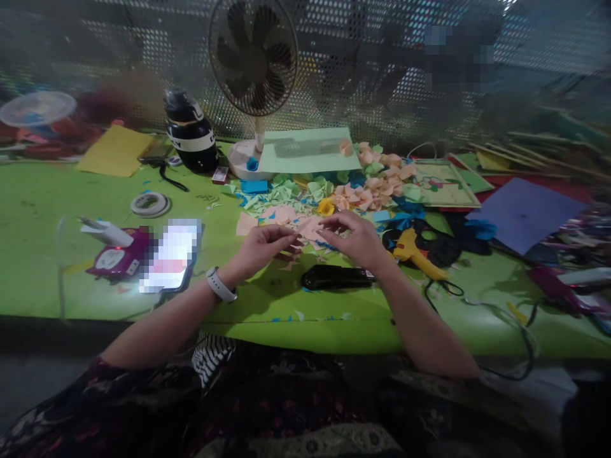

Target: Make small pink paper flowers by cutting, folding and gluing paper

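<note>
At the far left of the bright green table (42,203), a round translucent plastic lid (37,107) is seen, with a flat yellow sheet of paper (114,151) just to its right. Nearer the front edge, a white plug adapter (105,232) is laid on a magenta box (119,259), and a lit phone (170,256) lies right beside it. A white roll of tape (149,204) is set behind the phone, and a black helmet with a white band (189,135) stands further back, next to a white desk fan (252,60) on its round base. The left hand (260,248), with a white wristwatch (220,285) on its wrist, is raised just above the table with the fingers curled in. A pale pink piece of folded paper (309,228) is pinched between it and the right hand (359,242), whose fingertips are closed on the paper's right side; the piece is held just over the middle of the table, in front of a heap of green, blue and pink paper cuttings (329,191). A black stapler (337,278) lies under the right hand, toward the front edge. To the right, a yellow glue gun (416,252) is rested on black paper shapes, and a blue-violet sheet of card (522,215) is spread beyond it.
</note>
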Motion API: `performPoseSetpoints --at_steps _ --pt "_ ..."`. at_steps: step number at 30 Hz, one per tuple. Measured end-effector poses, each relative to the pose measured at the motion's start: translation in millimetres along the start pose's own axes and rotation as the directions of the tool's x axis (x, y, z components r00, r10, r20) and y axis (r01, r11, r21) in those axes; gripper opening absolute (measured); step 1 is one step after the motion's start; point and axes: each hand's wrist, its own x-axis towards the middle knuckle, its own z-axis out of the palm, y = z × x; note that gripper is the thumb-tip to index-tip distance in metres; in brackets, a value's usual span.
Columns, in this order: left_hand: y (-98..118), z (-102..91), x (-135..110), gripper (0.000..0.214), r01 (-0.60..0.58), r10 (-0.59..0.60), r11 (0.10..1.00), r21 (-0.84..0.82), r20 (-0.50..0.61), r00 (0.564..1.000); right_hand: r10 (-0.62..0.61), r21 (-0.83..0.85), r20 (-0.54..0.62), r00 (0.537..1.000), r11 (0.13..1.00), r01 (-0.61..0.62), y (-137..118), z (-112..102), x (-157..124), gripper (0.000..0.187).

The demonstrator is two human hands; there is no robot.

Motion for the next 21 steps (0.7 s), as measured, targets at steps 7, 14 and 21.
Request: performPoseSetpoints --at_steps 7,14,21 --pt "3.5 -2.4 1.8 0.023 0.003 -0.005 1.000 -0.031 -0.063 0.998 0.169 -0.352 0.337 0.926 0.935 -0.043 31.3 -1.2 -1.0 0.008" --pt "6.4 -1.9 1.8 0.018 0.029 -0.046 0.989 -0.148 -0.118 0.992 0.209 -0.229 0.208 0.955 0.960 -0.160 31.5 -10.3 3.2 0.008" --pt "5.3 -2.0 2.2 0.020 0.010 -0.037 0.974 -0.225 -0.117 0.992 0.111 0.216 0.060 0.992 0.969 -0.122 6.6 -10.6 -2.2 0.020"
